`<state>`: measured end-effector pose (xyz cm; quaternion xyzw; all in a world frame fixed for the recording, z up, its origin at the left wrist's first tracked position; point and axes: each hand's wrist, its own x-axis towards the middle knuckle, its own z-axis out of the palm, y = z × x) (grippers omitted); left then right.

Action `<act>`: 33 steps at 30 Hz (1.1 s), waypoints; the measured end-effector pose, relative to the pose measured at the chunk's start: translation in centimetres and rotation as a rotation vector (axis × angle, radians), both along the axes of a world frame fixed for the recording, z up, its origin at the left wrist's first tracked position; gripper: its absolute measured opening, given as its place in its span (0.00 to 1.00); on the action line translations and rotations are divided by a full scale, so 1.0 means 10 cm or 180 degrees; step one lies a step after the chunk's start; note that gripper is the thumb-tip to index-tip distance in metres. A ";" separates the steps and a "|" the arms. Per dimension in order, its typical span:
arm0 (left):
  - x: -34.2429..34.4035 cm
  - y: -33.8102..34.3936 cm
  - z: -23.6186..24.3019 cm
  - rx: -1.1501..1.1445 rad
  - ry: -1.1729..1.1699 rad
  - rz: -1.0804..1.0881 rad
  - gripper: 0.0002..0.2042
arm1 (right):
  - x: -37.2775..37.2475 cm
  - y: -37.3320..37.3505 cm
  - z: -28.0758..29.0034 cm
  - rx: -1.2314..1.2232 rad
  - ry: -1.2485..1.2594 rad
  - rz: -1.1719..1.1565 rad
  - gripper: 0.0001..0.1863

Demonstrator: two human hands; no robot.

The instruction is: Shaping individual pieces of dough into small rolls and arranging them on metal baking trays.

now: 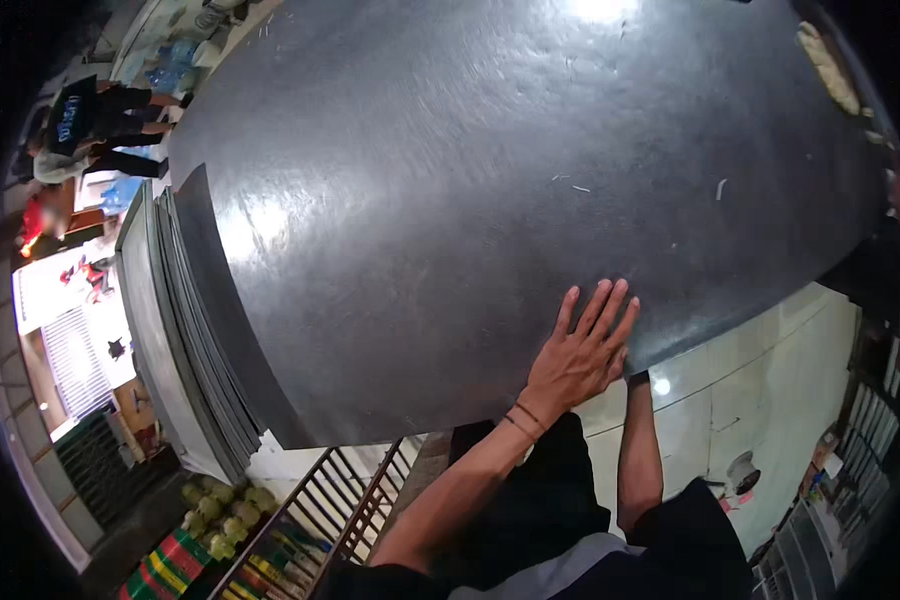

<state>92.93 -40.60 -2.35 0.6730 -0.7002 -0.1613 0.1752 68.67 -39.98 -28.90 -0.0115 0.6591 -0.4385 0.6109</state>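
Note:
A large dark grey, smooth sheet [450, 220] fills most of the head view, its near edge toward me. It looks like rubber or plastic; I cannot tell which. My left hand [582, 355] lies flat on it close to that edge, fingers stretched out, holding nothing. Thin dark bands circle the left wrist. My right forearm [642, 460] reaches up to the sheet's near edge, where the right hand passes beneath and is hidden. A few small white scraps [721, 189] lie on the surface.
More grey sheets [185, 330] are stacked at the left. A brown metal railing [320, 510] stands lower left, beside green round fruit-like objects [225, 515]. People [95, 125] are at the far left. A beige lumpy thing [827, 65] lies upper right. Pale tiled floor [750, 370] is at right.

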 end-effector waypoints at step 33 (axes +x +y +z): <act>3.59 5.47 0.20 -0.2846 0.0753 0.7169 0.29 | 6.58 2.31 3.10 -0.2984 -0.0166 0.5628 0.19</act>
